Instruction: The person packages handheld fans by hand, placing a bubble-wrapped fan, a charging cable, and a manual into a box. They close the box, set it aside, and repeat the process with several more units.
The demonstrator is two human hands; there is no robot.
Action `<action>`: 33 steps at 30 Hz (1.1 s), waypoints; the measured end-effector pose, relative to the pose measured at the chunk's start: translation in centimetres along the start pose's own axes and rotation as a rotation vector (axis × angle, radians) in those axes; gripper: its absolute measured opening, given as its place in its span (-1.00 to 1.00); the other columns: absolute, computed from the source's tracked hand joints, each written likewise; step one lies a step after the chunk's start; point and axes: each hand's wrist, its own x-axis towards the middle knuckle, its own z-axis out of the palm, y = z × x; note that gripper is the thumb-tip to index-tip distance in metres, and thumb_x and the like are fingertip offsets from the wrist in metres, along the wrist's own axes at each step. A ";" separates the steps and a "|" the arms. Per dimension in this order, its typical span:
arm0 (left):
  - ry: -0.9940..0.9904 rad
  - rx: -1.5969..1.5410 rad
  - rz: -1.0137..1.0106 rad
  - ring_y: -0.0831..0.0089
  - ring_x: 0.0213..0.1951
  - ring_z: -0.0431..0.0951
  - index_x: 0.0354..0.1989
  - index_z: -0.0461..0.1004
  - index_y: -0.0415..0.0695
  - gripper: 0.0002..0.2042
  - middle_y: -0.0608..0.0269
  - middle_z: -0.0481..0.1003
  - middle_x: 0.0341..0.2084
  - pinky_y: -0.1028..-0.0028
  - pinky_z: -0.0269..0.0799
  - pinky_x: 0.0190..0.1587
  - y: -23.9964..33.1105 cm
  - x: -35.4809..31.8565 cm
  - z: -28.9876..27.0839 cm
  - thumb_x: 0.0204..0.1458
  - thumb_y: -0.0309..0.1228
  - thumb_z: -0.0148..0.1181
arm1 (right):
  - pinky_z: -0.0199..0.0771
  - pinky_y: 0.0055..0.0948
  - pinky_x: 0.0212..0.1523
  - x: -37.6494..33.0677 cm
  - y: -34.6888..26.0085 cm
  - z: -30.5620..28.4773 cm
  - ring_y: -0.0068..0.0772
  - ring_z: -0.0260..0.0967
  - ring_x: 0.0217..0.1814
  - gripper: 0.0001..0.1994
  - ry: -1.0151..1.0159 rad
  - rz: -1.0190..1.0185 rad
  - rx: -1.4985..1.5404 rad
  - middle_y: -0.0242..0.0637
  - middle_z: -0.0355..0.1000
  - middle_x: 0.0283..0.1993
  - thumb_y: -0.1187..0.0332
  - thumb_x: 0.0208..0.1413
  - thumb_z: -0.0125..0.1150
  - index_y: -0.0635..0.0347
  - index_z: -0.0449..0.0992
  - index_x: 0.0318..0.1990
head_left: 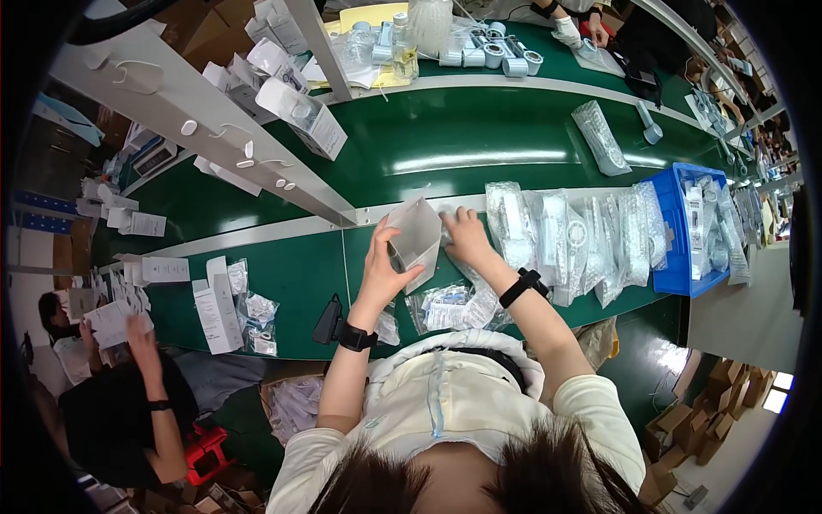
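Note:
My left hand [378, 267] is wrapped round an open white carton [417, 233], its inside facing me and tilted. Close by its right side is my right hand [468, 237], fingers bent over a bubble-wrapped package [479, 295] that runs down under the palm; what is inside the wrap I cannot make out. Below the carton, near my body, lie clear bags with printed leaflets [445, 310]. A row of bubble-wrapped packages [565, 240] stretches to the right of my right hand.
A blue crate [675, 231] of wrapped items stands at the right end. White cartons [218, 310] and small clear bags [259, 319] lie left. Beyond a metal rail runs a green conveyor [445, 128] with one wrapped package [601, 139]. A metal post [231, 128] rises left. Co-workers sit left and across.

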 end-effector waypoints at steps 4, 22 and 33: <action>0.102 -0.191 -0.105 0.07 0.06 0.20 -0.09 0.00 -0.08 -0.27 -0.15 0.04 0.09 0.30 0.10 0.10 -1.2 -0.7 0.7 -0.44 -0.46 0.41 | 0.37 -0.15 -0.25 -0.6 -1.2 -0.1 0.04 0.21 -0.11 -0.25 -0.115 -0.070 0.205 -0.04 0.22 -0.17 0.40 -0.42 0.27 -0.03 0.14 0.09; 0.265 -0.067 0.000 -0.06 0.11 0.14 -0.20 -0.08 -0.09 -0.30 -0.25 0.06 0.06 0.24 0.19 0.04 -2.7 -3.9 3.3 -0.41 -0.48 0.41 | 0.16 -0.26 -0.02 -2.0 -8.4 -10.9 -0.22 0.13 -0.02 -0.35 0.933 -0.218 0.747 -0.16 0.18 -0.05 0.46 -0.28 0.34 0.11 0.10 0.01; 0.271 -0.159 -0.001 -0.03 0.09 0.17 -0.03 -0.04 -0.13 -0.18 -0.15 0.13 0.00 0.26 0.19 0.04 -0.9 -4.4 1.8 -0.49 -0.50 0.42 | 0.17 -0.17 -0.11 -3.7 -8.3 -8.4 -0.07 0.15 -0.09 -0.32 1.029 -0.322 0.805 -0.09 0.18 -0.09 0.50 -0.41 0.39 0.08 0.14 -0.06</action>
